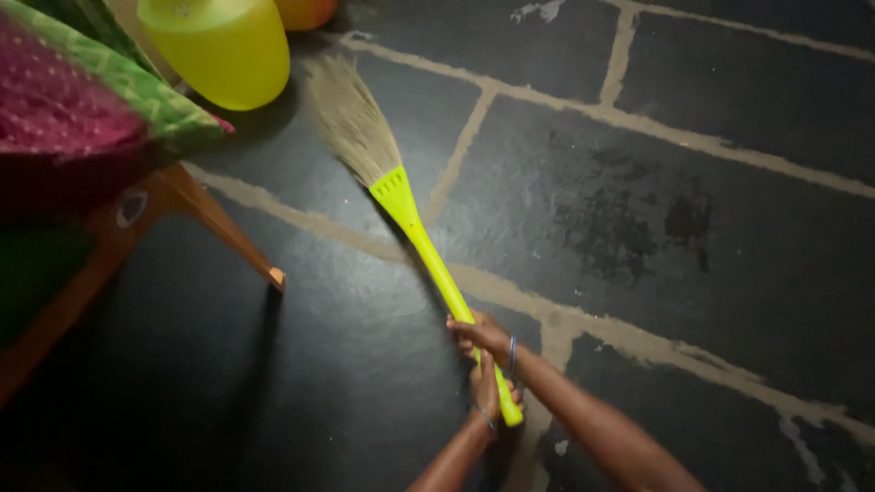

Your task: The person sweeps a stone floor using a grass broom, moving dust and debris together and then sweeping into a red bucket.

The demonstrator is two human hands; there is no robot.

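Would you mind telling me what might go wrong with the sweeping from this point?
1. The broom's bristles lie close to the yellow pot; a wide stroke might knock it.
2. The wooden leg juts out beside the handle and might catch it.
3. Both hands, right and left, grip the handle's very end, so control may be weak.

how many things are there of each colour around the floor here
yellow-green: 2, broom held by left hand and right hand, and plastic pot
orange: 1, round pot
brown: 1, wooden furniture leg
total: 4
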